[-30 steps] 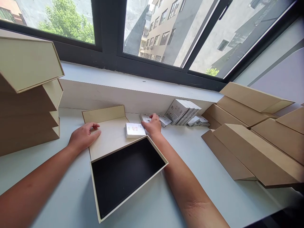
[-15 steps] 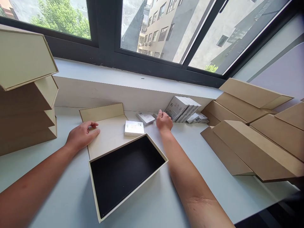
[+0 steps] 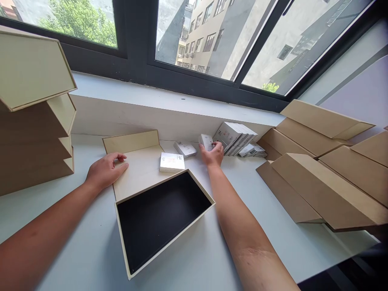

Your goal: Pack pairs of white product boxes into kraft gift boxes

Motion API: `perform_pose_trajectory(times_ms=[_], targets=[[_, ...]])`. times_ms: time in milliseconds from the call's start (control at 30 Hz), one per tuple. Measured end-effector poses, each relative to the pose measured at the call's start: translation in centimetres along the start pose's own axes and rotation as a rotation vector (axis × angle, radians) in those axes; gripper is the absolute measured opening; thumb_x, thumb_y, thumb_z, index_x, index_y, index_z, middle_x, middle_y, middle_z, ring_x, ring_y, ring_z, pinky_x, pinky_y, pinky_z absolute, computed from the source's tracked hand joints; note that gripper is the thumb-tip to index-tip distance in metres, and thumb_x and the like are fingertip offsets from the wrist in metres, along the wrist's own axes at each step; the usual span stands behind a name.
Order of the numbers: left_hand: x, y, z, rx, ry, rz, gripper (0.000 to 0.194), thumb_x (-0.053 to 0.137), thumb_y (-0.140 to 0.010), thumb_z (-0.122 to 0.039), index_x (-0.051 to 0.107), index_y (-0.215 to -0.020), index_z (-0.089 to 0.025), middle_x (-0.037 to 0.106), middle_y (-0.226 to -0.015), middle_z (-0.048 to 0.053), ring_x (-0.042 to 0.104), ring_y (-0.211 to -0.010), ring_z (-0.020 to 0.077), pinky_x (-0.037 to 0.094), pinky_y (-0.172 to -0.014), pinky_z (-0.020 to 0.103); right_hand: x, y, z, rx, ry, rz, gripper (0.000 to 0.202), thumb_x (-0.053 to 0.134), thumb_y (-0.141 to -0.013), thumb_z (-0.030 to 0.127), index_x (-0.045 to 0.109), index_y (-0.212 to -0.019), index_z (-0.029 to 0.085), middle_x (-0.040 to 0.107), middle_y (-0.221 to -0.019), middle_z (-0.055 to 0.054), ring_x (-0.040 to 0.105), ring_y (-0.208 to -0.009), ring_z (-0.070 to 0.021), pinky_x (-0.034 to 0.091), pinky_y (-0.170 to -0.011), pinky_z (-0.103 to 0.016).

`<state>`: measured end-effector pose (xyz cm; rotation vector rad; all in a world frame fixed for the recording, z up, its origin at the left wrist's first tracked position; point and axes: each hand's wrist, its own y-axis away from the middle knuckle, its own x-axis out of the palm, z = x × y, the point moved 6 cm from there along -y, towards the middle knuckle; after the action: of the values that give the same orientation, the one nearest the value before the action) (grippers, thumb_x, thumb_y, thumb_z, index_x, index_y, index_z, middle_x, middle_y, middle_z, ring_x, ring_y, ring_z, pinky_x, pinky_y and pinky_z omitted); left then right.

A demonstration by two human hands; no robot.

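1. Small white box (image 3: 206, 140): near the table's (image 3: 242, 186) back edge; right hand (image 3: 211, 153) clamps it, thumb and fingers parted by its width.
2. Caution: a sideways knock could topple the adjacent leaning boxes (image 3: 228, 135).
3. Left hand (image 3: 104, 171): thumb and fingers apart, resting at the open lid's (image 3: 138, 173) left edge.

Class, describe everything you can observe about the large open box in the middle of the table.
The large open box is rectangular, cream-coloured with a black interior, and looks like stiff cardboard. It stands open side up on the table, set at an angle, with no contents visible. Its cream lid is folded back toward the window, end flap raised. The left hand touches the lid's left edge; a small white box lies near its right.
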<state>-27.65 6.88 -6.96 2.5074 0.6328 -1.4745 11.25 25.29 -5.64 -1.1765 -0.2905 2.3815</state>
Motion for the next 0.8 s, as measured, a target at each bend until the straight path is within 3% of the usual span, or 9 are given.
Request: perform_pose_trajectory(times_ms=[67,100,167,233,367,467,600,667,800], targets=[[0.0,0.0,0.0,0.003,-0.001,-0.004,0.04,0.056,-0.078,-0.053,0.069,-0.108,-0.03,0.072,-0.104,0.0,0.061,-0.074,0.0201,0.043,-0.068,0.033,-0.8,1.0,2.1,-0.154,-0.086,-0.116,0.056,0.057,-0.089,0.055,0.047,-0.13,0.018,0.054,-0.134,-0.015,0.05,-0.126,-0.0262,0.037,-0.107,-0.035],[0.0,0.0,-0.1,0.004,-0.004,-0.005,0.04,0.056,-0.078,-0.053,0.069,-0.108,-0.03,0.072,-0.104,0.0,0.061,-0.074,0.0202,0.043,-0.068,0.033,-0.6,1.7,3.2,-0.235,-0.089,-0.11,0.055,0.055,-0.091,0.056,0.047,-0.13,0.018,0.054,-0.134,-0.014,0.05,-0.125,-0.0259,0.038,-0.107,-0.036],[0.0,0.0,-0.1,0.005,-0.012,-0.006,0.04,0.056,-0.078,-0.053,0.069,-0.108,-0.03,0.072,-0.102,0.001,0.062,-0.075,0.0207,0.043,-0.068,0.033,0.9,3.0,5.0,-0.346,-0.037,0.04,0.054,0.056,-0.09,0.056,0.051,-0.131,0.02,0.055,-0.133,-0.013,0.052,-0.123,-0.0281,0.039,-0.107,-0.039],[0.0,0.0,-0.1,0.006,-0.013,-0.006,0.04,0.057,-0.077,-0.053,0.069,-0.108,-0.029,0.072,-0.102,0.001,0.063,-0.076,0.0212,0.044,-0.068,0.033,2.7,4.1,5.7,-0.359,0.031,0.215,0.054,0.058,-0.089,0.056,0.055,-0.131,0.023,0.056,-0.132,-0.013,0.055,-0.119,-0.0306,0.04,-0.105,-0.043],[0.0,-0.1,0.1,0.0,-0.019,-0.006,0.038,0.057,-0.078,-0.053,0.07,-0.105,-0.029,0.073,-0.1,0.001,0.063,-0.076,0.0219,0.044,-0.069,0.034,3.5,4.6,5.9,-0.324,0.07,0.302,0.052,0.058,-0.089,0.054,0.055,-0.132,0.025,0.054,-0.132,-0.013,0.058,-0.115,-0.0301,0.043,-0.101,-0.043],[0.1,-0.1,0.2,0.008,-0.024,0.001,0.036,0.057,-0.079,-0.053,0.069,-0.104,-0.03,0.072,-0.103,0.001,0.063,-0.078,0.0222,0.044,-0.07,0.034,2.5,4.1,6.3,-0.302,0.141,0.352,0.049,0.062,-0.084,0.052,0.056,-0.124,0.025,0.057,-0.126,-0.011,0.059,-0.111,-0.0293,0.045,-0.097,-0.042],[0.1,-0.1,0.3,-0.001,-0.023,0.003,0.036,0.056,-0.079,-0.053,0.069,-0.104,-0.031,0.072,-0.101,0.001,0.063,-0.078,0.0225,0.044,-0.07,0.034,0.2,3.3,7.0,-0.262,0.381,0.486,0.051,0.071,-0.075,0.044,0.053,-0.117,0.022,0.063,-0.114,-0.01,0.057,-0.116,-0.0308,0.039,-0.104,-0.047],[0.1,-0.1,0.3,-0.006,-0.02,0.006,0.036,0.056,-0.079,-0.053,0.069,-0.104,-0.031,0.072,-0.101,0.001,0.063,-0.078,0.0225,0.044,-0.071,0.034,-1.2,3.2,6.8,-0.215,0.5,0.601,0.065,0.076,-0.068,0.038,0.049,-0.124,0.021,0.064,-0.113,-0.011,0.055,-0.119,-0.033,0.039,-0.103,-0.048],[0.1,-0.1,0.2,-0.013,-0.023,0.011,0.036,0.057,-0.078,-0.052,0.069,-0.105,-0.031,0.071,-0.098,0.002,0.063,-0.077,0.0229,0.044,-0.071,0.034,-4.8,2.8,5.1,-0.049,0.635,0.819,0.095,0.08,-0.059,0.031,0.037,-0.144,0.027,0.059,-0.125,-0.015,0.052,-0.125,-0.0398,0.05,-0.087,-0.046]])
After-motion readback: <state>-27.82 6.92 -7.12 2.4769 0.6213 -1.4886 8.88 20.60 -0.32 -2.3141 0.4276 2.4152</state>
